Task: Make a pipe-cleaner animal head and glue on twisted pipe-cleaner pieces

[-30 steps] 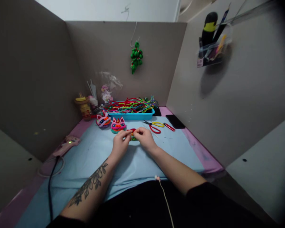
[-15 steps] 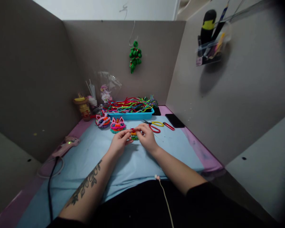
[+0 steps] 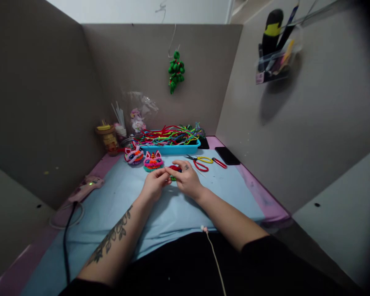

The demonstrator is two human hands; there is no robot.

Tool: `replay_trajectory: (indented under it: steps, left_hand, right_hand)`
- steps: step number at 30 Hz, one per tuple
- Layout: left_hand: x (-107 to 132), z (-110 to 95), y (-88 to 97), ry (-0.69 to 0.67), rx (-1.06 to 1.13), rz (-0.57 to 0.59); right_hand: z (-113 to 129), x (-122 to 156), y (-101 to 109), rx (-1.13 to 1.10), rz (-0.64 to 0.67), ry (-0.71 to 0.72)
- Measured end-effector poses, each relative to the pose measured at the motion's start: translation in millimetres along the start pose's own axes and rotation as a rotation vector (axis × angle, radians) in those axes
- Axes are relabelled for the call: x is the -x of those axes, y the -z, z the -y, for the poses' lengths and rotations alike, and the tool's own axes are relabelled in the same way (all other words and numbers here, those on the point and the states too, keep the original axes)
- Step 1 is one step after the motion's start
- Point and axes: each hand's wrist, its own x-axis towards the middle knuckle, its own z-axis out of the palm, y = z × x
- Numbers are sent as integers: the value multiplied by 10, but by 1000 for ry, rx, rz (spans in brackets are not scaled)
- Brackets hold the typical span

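Note:
Between my hands, just above the blue cloth, is a small pipe-cleaner figure (image 3: pixel 174 168) with red on top and green below; fingers cover much of it. My left hand (image 3: pixel 156 181) pinches its left side with thumb and fingertips. My right hand (image 3: pixel 188 179) closes on it from the right, the index finger reaching across to the left fingertips. Just beyond the left hand sits a pink and orange pipe-cleaner animal head (image 3: pixel 153 161) with pointed ears. A similar head (image 3: pixel 133 155) in pink, orange and purple stands farther left.
Behind lies a blue tray (image 3: pixel 172 149) heaped with coloured pipe cleaners (image 3: pixel 169 135). Right of it are scissors (image 3: pixel 201 165), yellow-handled pliers (image 3: pixel 205 159), a red tool (image 3: pixel 219 163) and a black phone (image 3: pixel 227 156). A pink glue gun (image 3: pixel 88 187) lies left. Grey partitions (image 3: pixel 126 61) enclose the table.
My right hand has turned, its index finger now stretching left over the figure to the left fingertips. More red shows on top. My left hand has barely moved.

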Motion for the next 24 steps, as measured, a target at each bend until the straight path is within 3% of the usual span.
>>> replay_trajectory:
  steps: [4, 7, 9, 13, 16, 19, 24]
  left_hand:
    - [-24, -26, 25, 65, 108, -103]
    - [-29, -25, 39, 25, 46, -124]
    - [-14, -21, 39, -78, -118, -115]
    - [51, -28, 25, -416, -551, -102]
    - [86, -22, 25, -600, -715, -99]
    - [88, 6, 43, -685, -792, -80]
    - [80, 23, 49, -685, -815, -58]
  right_hand:
    - [-23, 4, 29, -88, -94, -29]
    - [7, -24, 29, -265, -164, -201]
    - [38, -53, 11, -434, -144, -347]
    - [69, -89, -36, -688, -40, -567]
    - [70, -88, -64, -837, -6, -700]
    - [72, -81, -83, -970, 10, -791]
    - [67, -80, -110, -1129, -19, -843]
